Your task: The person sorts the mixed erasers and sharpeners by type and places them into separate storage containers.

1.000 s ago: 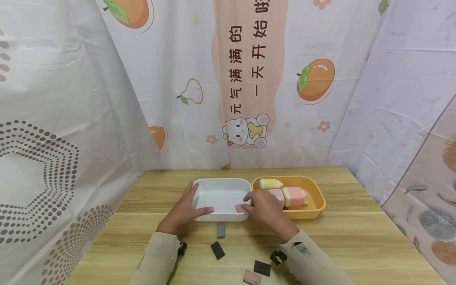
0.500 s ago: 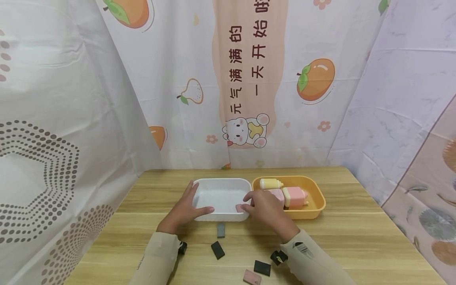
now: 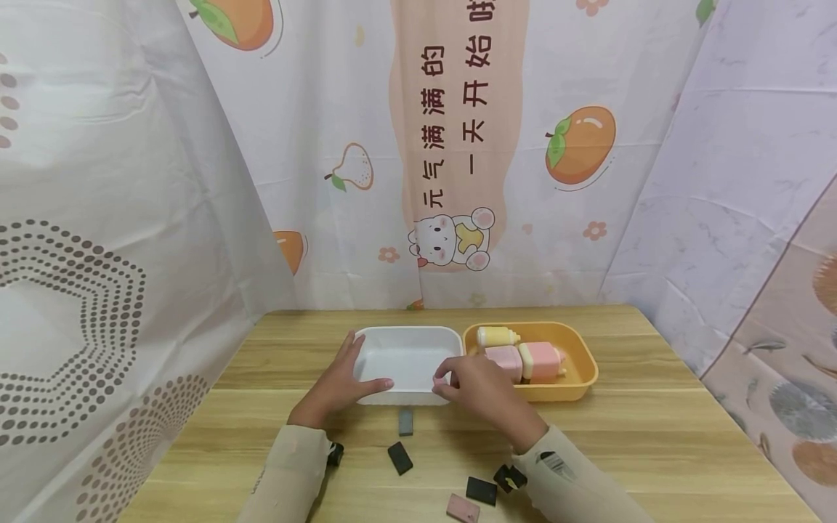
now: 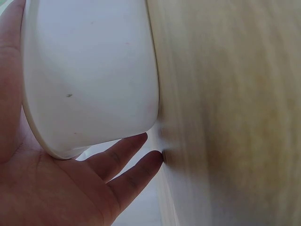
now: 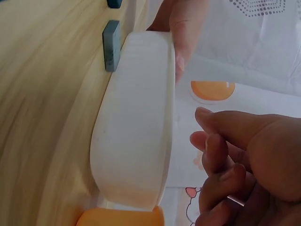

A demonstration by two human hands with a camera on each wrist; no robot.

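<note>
A white plastic bin [image 3: 405,399] stands at the table's middle. My left hand [image 3: 336,385] holds its near left corner, thumb over the near rim and fingers along the left side; the left wrist view shows the bin [image 4: 94,61] between thumb and fingers. Above the bin's near right corner is my right hand [image 3: 477,385]. In the right wrist view its fingers [image 5: 221,150] are loosely bent, with thumb and forefinger tips apart and nothing visible between them. The small pink block seen earlier in the bin is hidden. A grey block [image 3: 405,423] lies just before the bin.
An orange bin [image 3: 578,378] adjoins the white one on the right, holding a yellow bottle [image 3: 495,337] and pink bottles [image 3: 541,362]. Black blocks [image 3: 400,458] and a pink block [image 3: 463,508] lie nearer on the wooden table [image 3: 261,378]. Printed curtains hang behind.
My right hand has risen slightly and shifted left over the near rim. The small pink block at its fingertips is out of sight now. My left hand stays put on the bin.
</note>
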